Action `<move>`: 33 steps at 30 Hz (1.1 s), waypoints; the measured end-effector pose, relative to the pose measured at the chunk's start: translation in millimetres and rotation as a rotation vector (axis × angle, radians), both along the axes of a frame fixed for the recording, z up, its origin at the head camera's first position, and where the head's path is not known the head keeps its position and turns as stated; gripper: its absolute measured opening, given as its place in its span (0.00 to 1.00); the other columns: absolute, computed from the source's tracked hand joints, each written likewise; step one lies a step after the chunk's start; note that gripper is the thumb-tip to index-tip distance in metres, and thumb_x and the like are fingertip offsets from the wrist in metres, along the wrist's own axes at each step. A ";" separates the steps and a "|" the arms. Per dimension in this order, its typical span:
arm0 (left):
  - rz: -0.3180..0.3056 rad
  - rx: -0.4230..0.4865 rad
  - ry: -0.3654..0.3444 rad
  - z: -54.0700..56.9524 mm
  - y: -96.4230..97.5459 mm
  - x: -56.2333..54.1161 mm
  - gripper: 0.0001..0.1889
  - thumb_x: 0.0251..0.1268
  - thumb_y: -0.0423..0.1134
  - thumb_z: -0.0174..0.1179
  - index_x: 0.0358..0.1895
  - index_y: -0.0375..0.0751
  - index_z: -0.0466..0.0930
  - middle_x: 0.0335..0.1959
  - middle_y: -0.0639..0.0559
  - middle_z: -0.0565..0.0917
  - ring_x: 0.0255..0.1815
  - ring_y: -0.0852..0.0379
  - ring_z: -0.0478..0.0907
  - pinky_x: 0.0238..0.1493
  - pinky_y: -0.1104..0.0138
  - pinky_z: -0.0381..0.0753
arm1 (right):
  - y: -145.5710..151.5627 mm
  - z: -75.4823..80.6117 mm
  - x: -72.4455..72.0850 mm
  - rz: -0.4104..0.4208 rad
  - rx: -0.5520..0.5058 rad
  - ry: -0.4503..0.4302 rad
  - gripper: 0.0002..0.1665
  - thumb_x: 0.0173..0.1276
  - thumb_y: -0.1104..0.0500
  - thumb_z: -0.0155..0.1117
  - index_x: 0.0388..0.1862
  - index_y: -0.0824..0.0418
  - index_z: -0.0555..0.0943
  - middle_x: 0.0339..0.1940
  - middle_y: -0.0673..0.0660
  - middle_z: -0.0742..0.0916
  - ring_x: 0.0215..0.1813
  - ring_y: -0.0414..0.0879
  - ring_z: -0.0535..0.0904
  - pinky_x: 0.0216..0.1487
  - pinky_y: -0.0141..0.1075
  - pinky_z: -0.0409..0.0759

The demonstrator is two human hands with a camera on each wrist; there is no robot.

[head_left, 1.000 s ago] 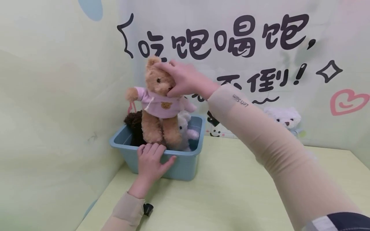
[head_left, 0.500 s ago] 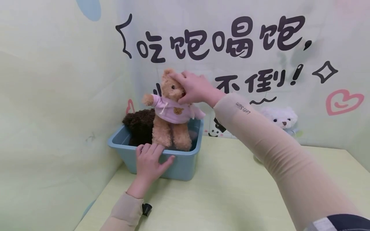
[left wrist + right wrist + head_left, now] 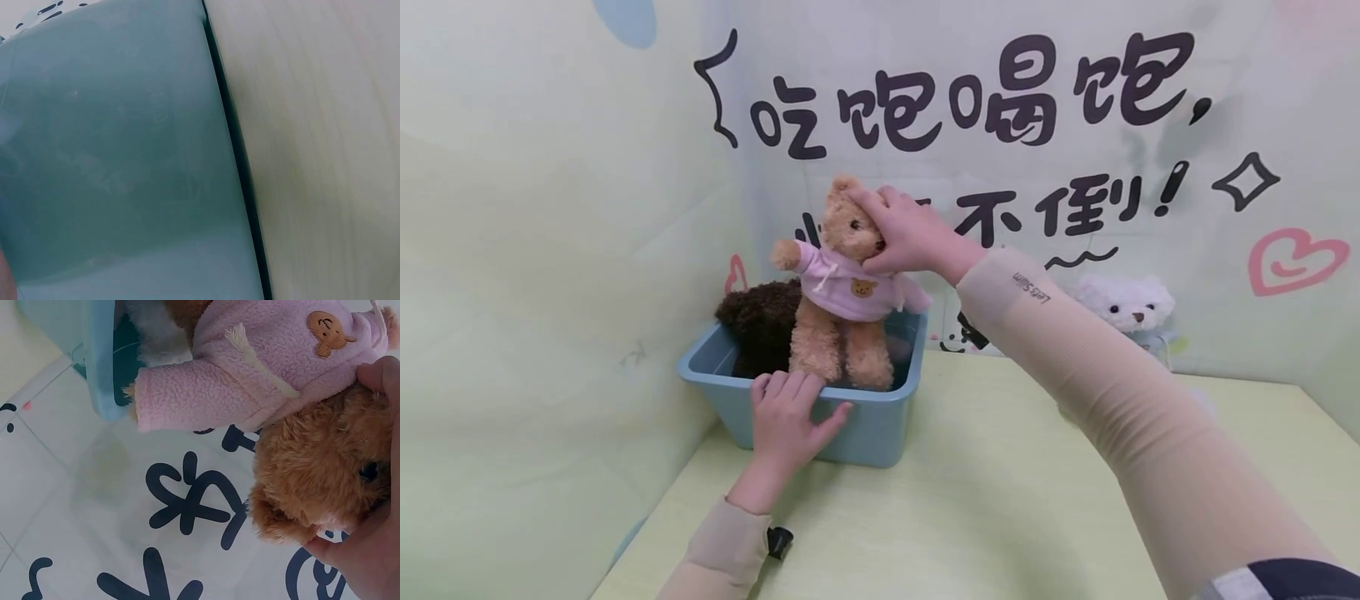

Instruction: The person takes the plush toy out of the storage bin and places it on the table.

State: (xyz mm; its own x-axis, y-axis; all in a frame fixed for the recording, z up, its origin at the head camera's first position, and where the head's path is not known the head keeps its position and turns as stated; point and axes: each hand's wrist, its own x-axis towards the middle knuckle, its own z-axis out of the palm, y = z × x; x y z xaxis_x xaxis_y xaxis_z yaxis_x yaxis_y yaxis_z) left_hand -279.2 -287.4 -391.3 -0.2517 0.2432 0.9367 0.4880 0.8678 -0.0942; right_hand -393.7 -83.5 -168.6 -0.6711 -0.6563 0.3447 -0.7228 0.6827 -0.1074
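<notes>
Teddy bear (image 3: 844,232): tan | hoodie (image 3: 838,290): pink, bear-face motif (image 3: 863,288) | bin (image 3: 872,427): blue | tabletop (image 3: 992,492): pale yellow

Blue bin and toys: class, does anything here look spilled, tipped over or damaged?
Nothing stands out: the blue bin stands upright, the left hand holds its near rim, and the right hand grips the tan bear by its head, no tear showing.
</notes>
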 end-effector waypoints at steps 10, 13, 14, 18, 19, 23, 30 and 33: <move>-0.004 0.006 -0.002 -0.8 -0.9 1.5 0.27 0.63 0.64 0.52 0.28 0.40 0.71 0.23 0.48 0.73 0.25 0.45 0.66 0.43 0.48 0.62 | -1.8 -3.8 -2.7 0.016 -0.068 -0.042 0.60 0.50 0.44 0.75 0.77 0.38 0.50 0.69 0.62 0.64 0.59 0.54 0.70 0.54 0.49 0.72; -0.007 0.003 -0.004 -0.2 0.0 0.6 0.27 0.63 0.64 0.52 0.28 0.40 0.72 0.23 0.48 0.74 0.26 0.45 0.67 0.43 0.47 0.62 | -1.3 -6.4 -3.0 0.017 -0.122 -0.045 0.64 0.47 0.40 0.77 0.77 0.32 0.47 0.71 0.61 0.62 0.60 0.54 0.70 0.55 0.48 0.71; -0.008 0.003 -0.005 -0.1 0.3 0.3 0.27 0.63 0.64 0.52 0.28 0.40 0.72 0.23 0.48 0.74 0.26 0.45 0.67 0.43 0.47 0.62 | -1.4 -7.0 -2.8 0.018 -0.136 -0.044 0.65 0.46 0.40 0.77 0.77 0.31 0.46 0.70 0.60 0.63 0.60 0.53 0.70 0.55 0.48 0.71; -0.004 0.003 -0.003 0.1 0.7 0.0 0.27 0.63 0.64 0.51 0.28 0.40 0.72 0.23 0.48 0.74 0.26 0.45 0.67 0.43 0.47 0.62 | -3.1 -6.7 -1.5 0.052 -0.165 0.001 0.65 0.46 0.41 0.78 0.77 0.34 0.48 0.61 0.57 0.71 0.56 0.50 0.72 0.54 0.46 0.71; -0.004 0.005 -0.001 0.1 0.7 0.0 0.27 0.63 0.64 0.51 0.28 0.40 0.72 0.23 0.48 0.74 0.26 0.45 0.66 0.43 0.47 0.62 | -3.7 -5.8 -0.7 0.059 -0.163 0.018 0.64 0.47 0.42 0.78 0.77 0.35 0.50 0.60 0.56 0.72 0.55 0.49 0.72 0.54 0.46 0.71; -0.005 0.007 0.009 -0.1 0.5 0.2 0.27 0.63 0.64 0.51 0.28 0.40 0.73 0.23 0.48 0.74 0.26 0.45 0.67 0.43 0.47 0.62 | -5.6 0.3 4.0 0.096 -0.125 0.094 0.61 0.48 0.43 0.78 0.77 0.38 0.53 0.58 0.56 0.73 0.56 0.49 0.71 0.56 0.46 0.67; -0.010 0.007 0.014 -0.5 1.2 0.0 0.27 0.64 0.64 0.51 0.29 0.40 0.73 0.24 0.48 0.74 0.26 0.45 0.67 0.42 0.48 0.62 | -2.7 18.8 10.1 0.143 -0.075 0.226 0.59 0.47 0.40 0.77 0.76 0.43 0.57 0.58 0.58 0.72 0.56 0.51 0.70 0.55 0.48 0.68; -0.013 0.009 0.010 -0.5 0.8 -0.2 0.27 0.64 0.64 0.51 0.29 0.40 0.73 0.24 0.48 0.74 0.26 0.45 0.67 0.42 0.48 0.62 | 1.6 28.5 11.4 0.164 -0.090 0.269 0.57 0.47 0.40 0.78 0.75 0.45 0.59 0.57 0.59 0.73 0.55 0.52 0.71 0.55 0.47 0.70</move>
State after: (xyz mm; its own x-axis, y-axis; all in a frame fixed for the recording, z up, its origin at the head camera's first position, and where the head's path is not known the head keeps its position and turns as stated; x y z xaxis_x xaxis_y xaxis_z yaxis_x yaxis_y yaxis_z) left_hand -279.4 -286.5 -391.8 -0.2392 0.2381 0.9413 0.4983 0.8622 -0.0914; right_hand -382.3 -82.0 -140.1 -0.4360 -0.7070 0.5568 -0.8331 0.5511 0.0474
